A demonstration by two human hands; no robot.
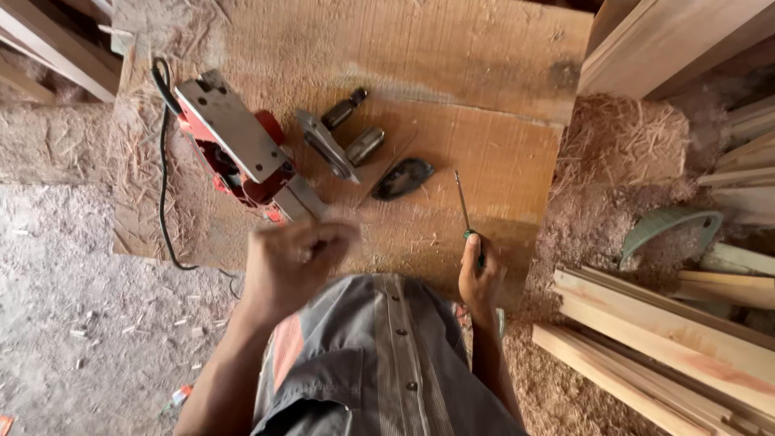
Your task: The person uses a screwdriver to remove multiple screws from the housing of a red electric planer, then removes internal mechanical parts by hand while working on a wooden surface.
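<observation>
From the head view we look straight down at a wooden board dusted with sawdust, and our right hand is closed around the green handle of a screwdriver, its thin metal shaft pointing up and away from us over the board. Our left hand hovers near the lower end of a red electric planer; the fingers are curled and blurred, so we cannot tell whether they pinch anything. The planer lies tipped with its flat grey metal sole facing up, its black cord looping down the left edge of the board. We judge it heavy and rigid, best taken by the red body rather than the sole edges. Just beside it lie a long metal plate, two short dark cylindrical parts and a black rounded cover, all apart from one another. The small parts look hard, smooth and light, likely to roll or slip into the shavings. The screwdriver is slim and stiff, easily held at the handle. Pale planks are stacked to the right, with fluffy wood shavings heaped beyond the board.
</observation>
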